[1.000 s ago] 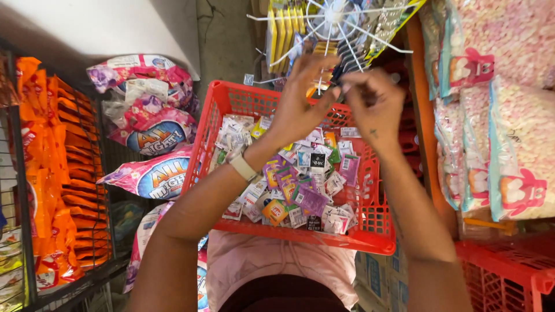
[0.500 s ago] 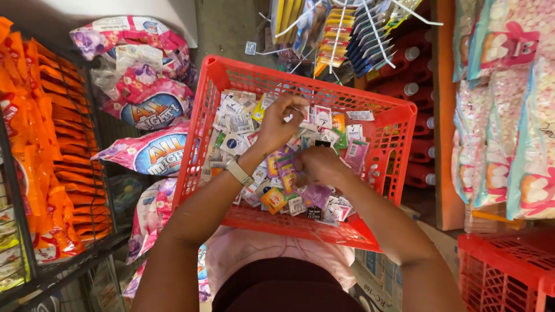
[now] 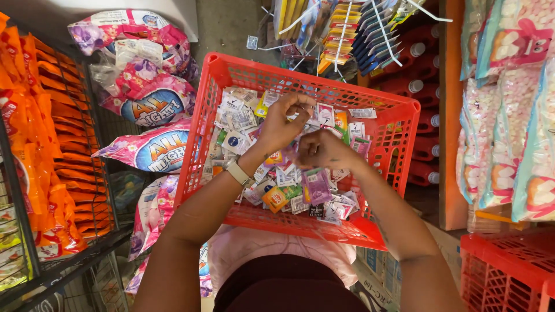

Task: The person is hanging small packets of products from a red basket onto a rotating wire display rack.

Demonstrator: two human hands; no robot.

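A red plastic basket point(image 3: 199, 138) rests against my lap, filled with several small sachets point(image 3: 237, 115) in white, purple, orange and green. Both hands are down inside it, over the pile. My left hand point(image 3: 282, 122), with a pale watch point(image 3: 238, 171) on its wrist, has its fingers curled and pinched near a white sachet at the basket's middle. Just to its right and touching it, my right hand point(image 3: 321, 151) is a loose fist, knuckles up, fingers buried among the sachets. What it holds is hidden. A purple sachet point(image 3: 317, 185) lies just below it.
Pink detergent bags point(image 3: 150, 104) are piled on the left beside a wire rack of orange packets point(image 3: 40, 115). Hanging strips of sachets point(image 3: 352, 29) on white hooks are above the basket, with red bottles point(image 3: 419, 86) behind. Marshmallow bags point(image 3: 514, 115) hang on the right; another red basket point(image 3: 509, 271) sits lower right.
Both hands came down from the hanging hook rack into the basket. The view tilted down, so the rack now sits at the top edge.
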